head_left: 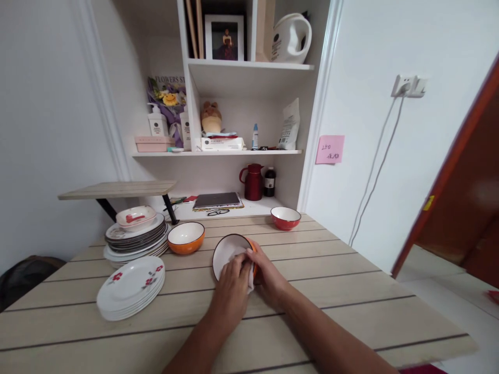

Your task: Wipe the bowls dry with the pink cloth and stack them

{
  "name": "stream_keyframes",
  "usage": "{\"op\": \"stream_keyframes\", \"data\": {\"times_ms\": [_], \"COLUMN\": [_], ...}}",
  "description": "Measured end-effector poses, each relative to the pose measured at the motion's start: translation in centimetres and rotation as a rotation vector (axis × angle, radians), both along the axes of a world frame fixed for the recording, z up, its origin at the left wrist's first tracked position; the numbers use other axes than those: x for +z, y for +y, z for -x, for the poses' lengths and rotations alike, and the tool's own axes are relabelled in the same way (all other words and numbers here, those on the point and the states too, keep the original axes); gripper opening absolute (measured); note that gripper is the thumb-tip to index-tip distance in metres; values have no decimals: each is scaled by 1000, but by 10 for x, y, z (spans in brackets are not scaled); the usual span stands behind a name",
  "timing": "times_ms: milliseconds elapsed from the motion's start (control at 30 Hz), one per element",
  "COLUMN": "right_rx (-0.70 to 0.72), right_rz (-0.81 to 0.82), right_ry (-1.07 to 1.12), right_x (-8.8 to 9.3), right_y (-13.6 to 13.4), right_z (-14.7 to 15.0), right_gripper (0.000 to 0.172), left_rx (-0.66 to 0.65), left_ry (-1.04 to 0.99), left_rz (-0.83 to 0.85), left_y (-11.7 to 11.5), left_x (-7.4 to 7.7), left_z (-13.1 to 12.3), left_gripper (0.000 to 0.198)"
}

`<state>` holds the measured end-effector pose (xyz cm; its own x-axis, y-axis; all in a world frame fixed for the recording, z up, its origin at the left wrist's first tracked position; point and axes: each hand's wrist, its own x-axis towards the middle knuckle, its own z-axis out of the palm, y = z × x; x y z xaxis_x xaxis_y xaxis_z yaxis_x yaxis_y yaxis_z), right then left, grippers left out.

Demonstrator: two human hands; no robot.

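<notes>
An orange bowl with a white inside [227,250] is tilted on its side above the wooden table [335,291], its opening facing left and toward me. My right hand [268,274] grips its rim and outer wall from the right. Pressed into the bowl is my left hand [233,283], its fingers closed on a white cloth [249,278]. The cloth shows only as a small strip between the two hands.
A second orange bowl [186,237] and a red bowl [285,217] stand further back. At the left are a tall stack of plates [134,239] topped by a small dish and a lower stack of flowered plates [130,285]. Shelves with a red jug [253,182] rise behind.
</notes>
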<state>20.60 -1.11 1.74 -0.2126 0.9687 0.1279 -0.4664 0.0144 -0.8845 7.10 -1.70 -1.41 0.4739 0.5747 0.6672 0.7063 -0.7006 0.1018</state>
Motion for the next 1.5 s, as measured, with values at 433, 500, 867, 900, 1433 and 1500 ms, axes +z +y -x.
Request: {"op": "stream_keyframes", "data": {"times_ms": [433,500,867,900,1433,1500], "right_rx": [183,218,196,169,19,48], "right_rz": [80,124,-50,-48,-9,23], "right_ry": [-259,-208,135,126,-299,-367], "right_x": [11,8,0,-1,31,33], "right_y": [14,15,-1,-3,4,3], "right_z": [-57,-58,-1,3,-53,-61], "right_gripper": [50,50,78,78,49,53], "left_rx": [-192,-146,272,256,-142,-141], "left_ry": [193,194,22,36,259,254], "left_rz": [-236,-227,-249,-305,-528,-543], "left_y": [10,8,5,4,13,10], "left_x": [3,3,6,5,4,5], "left_z": [-2,-1,6,4,0,-2], "left_gripper": [35,32,34,35,26,25]}}
